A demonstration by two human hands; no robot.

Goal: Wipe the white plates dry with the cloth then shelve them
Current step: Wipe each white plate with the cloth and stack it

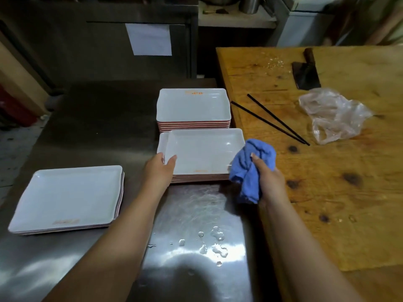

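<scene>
Three stacks of white rectangular plates stand on the steel counter (98, 118). The middle stack's top plate (205, 151) sits skewed, and my left hand (160, 168) grips its near left corner, thumb on the inside of the rim. My right hand (267, 173) holds a bunched blue cloth (250, 168) at that plate's right edge. A taller stack (193, 106) stands just behind. A low stack (67, 197) lies at the near left.
A wooden chopping board (327, 171) fills the right side, carrying a cleaver (306, 73), two black chopsticks (274, 120) and a crumpled plastic bag (331, 114). Water drops (211, 243) lie on the counter near me. A dark steel cabinet (98, 44) stands behind.
</scene>
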